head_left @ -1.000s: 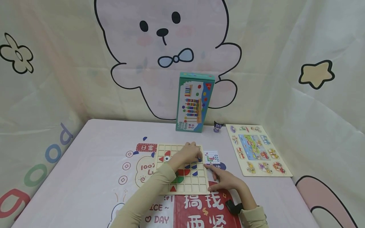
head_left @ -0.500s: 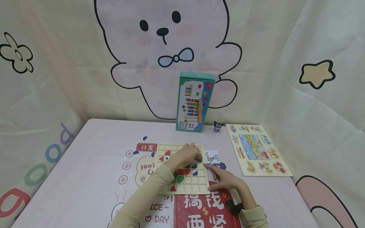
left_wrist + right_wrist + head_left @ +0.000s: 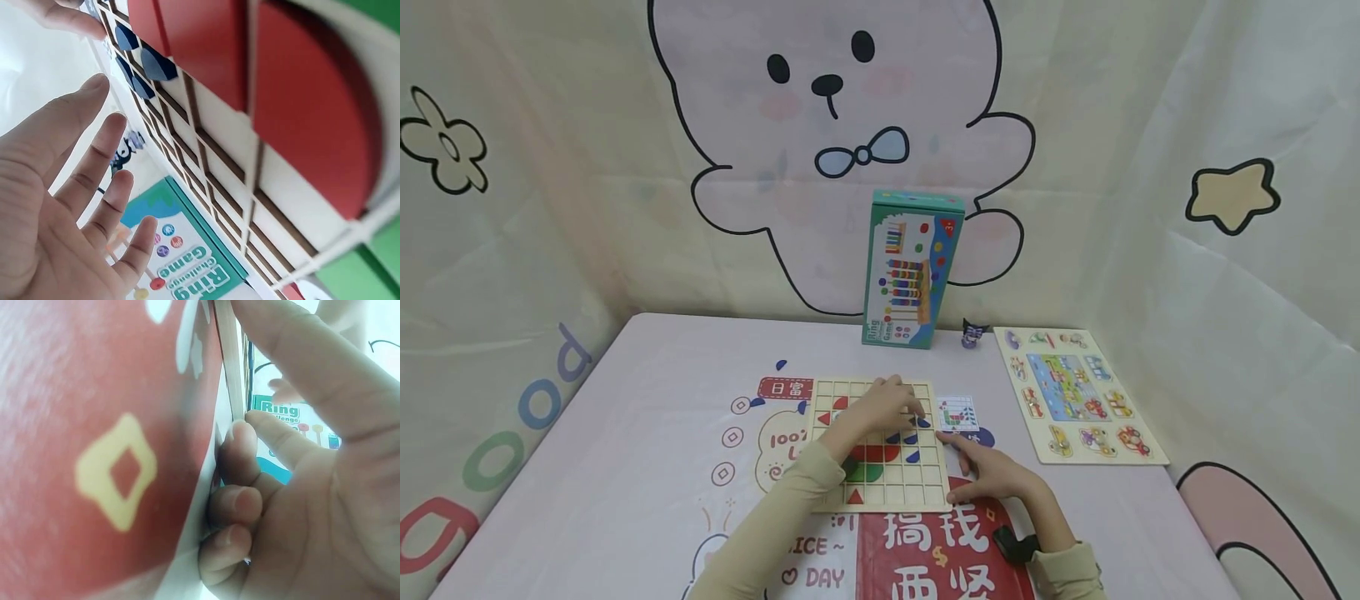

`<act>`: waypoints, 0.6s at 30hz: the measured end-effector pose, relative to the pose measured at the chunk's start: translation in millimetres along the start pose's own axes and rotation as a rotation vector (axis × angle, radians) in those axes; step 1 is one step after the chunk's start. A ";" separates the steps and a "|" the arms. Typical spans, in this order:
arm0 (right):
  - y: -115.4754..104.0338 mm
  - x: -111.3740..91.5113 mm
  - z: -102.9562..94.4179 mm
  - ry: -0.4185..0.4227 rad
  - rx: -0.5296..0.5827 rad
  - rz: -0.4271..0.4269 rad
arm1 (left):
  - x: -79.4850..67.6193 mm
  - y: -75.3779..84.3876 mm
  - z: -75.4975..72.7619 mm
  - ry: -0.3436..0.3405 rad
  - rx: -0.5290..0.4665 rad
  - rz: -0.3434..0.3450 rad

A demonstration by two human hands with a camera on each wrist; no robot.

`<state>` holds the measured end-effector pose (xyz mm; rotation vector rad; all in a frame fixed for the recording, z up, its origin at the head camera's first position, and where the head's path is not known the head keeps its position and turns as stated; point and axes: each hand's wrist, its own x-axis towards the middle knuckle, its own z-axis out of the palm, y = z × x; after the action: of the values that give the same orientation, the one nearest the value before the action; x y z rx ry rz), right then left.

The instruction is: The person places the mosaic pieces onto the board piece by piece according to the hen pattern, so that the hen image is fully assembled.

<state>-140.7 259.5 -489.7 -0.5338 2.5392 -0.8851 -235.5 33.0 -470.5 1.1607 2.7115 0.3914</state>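
A pale wooden grid board (image 3: 917,497) lies on the table with flat coloured pieces in its cells. Over its upper part hovers my left hand (image 3: 887,406), fingers loosely spread and apart from the pieces; the left wrist view shows nothing in it. Just right of those fingertips sits a blue piece (image 3: 922,422), with more blue leaf-shaped pieces (image 3: 159,64) nearby. Red pieces (image 3: 312,106) and a green piece (image 3: 871,473) fill cells nearer the front. My right hand (image 3: 992,472) touches the board's right edge with thumb and index finger spread along it; its other fingers bend below.
Right of the board lies a small pattern card (image 3: 957,413). Loose blue pieces (image 3: 782,364) are at the left. Behind stand a green toy box (image 3: 912,271) and a small purple figurine (image 3: 973,333). A picture puzzle board (image 3: 1082,396) lies far right.
My left hand has drawn back slightly to the left, away from the blue piece near the board's right edge, which now shows more fully. The right hand stays put.
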 end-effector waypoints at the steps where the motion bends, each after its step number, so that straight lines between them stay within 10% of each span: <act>1: 0.1 0.1 0.1 0.001 -0.001 -0.001 | -1.9 -1.2 -0.3 0.010 -0.005 -0.001; 18: -1.3 0.2 0.9 0.007 0.000 0.006 | -31.0 -34.6 -7.1 0.070 -0.030 -0.056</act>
<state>-140.1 258.1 -489.5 -0.5234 2.5459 -0.8865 -239.7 -13.8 -472.7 1.0808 2.7806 0.4717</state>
